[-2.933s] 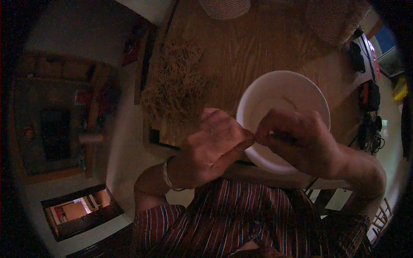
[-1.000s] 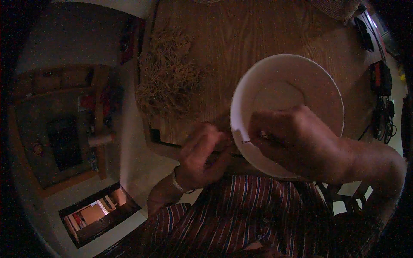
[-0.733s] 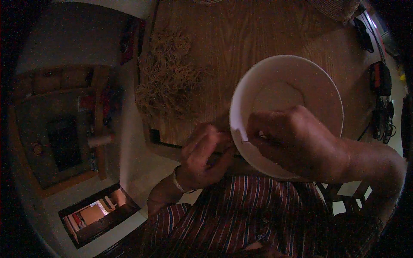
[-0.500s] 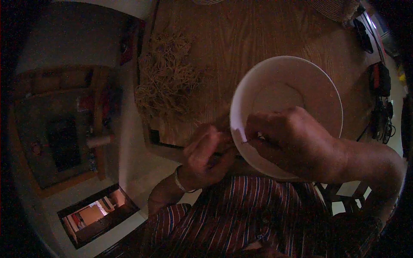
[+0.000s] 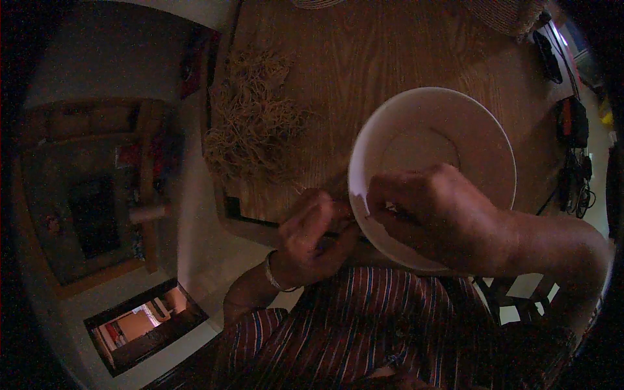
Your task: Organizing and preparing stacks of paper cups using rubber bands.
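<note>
A white round bucket (image 5: 487,133) stands at the table's near edge, its open top toward me. Over the bucket's near left part is my right hand (image 5: 432,218), with thumb and fingers pinched together; whatever lies between them is too small and dark to name. Just left of the bucket's rim, my left hand (image 5: 315,227) is curled closed, a band on its wrist. What it holds, if anything, is hidden. Farther left on the table lies a tangled heap of thin, tan, dried root-like strands (image 5: 257,123).
The wooden table (image 5: 364,45) spreads out ahead. Woven round items (image 5: 507,14) sit along its far edge. Black cables (image 5: 575,179) and a dark pouch-like object (image 5: 573,123) are at the right. A framed panel (image 5: 146,325) lies lower left, beyond the table.
My right hand has shifted very slightly left and down at the bucket's rim. The left hand stays nearly in place, and the strand heap looks the same.
</note>
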Tool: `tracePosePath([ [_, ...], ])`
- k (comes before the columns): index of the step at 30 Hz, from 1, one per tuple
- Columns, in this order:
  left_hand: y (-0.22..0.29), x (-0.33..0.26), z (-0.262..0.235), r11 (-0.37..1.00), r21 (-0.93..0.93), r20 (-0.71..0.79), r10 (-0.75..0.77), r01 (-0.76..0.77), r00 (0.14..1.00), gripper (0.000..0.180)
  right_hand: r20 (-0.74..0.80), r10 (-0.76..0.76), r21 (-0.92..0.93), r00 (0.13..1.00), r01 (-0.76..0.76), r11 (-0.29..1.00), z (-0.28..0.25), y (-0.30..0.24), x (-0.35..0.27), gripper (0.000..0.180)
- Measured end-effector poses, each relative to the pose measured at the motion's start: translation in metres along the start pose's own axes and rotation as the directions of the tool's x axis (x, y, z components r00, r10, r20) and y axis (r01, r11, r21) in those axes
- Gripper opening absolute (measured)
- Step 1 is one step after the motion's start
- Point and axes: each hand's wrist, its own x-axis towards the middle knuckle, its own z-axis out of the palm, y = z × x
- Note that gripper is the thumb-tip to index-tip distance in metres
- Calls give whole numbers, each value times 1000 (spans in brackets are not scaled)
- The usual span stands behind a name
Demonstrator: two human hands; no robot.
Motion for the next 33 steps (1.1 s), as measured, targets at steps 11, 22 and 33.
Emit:
tracePosePath([
  [11,19,15,1,970,96,126,-234,223,964,22,4,-15,19,1000,15,1000,-7,6,-3,9],
  [22,20,69,-24,852,119,296,-521,511,801,16,12,-38,-62,999,39,997,-28,5,16,13],
  [33,8,80,-19,840,116,38,-536,529,843,17,90,-66,-196,994,83,977,-71,10,22,9],
])
